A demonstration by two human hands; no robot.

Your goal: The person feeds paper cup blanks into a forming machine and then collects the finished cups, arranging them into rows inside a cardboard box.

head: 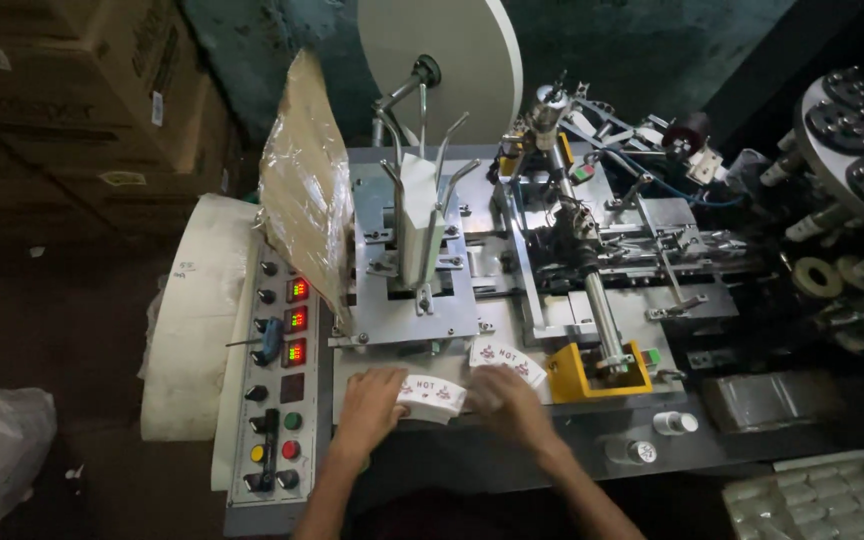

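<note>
Both hands, left [370, 398] and right [504, 398], fingers clamped on printed blanks [432, 395] just before yellow guard [597, 375]: risk of spilling, or straying into its shaft [602, 320]

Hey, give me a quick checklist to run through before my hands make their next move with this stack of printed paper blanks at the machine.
1. Left hand on the stack of printed paper blanks: ok.
2. Right hand on the stack's other end: ok.
3. Stack edges squared: cannot tell.
4. Loose blanks lying behind the stack: not ok.
5. Hands apart from the yellow guard: ok.
6. Control panel displays lit: ok.
</note>
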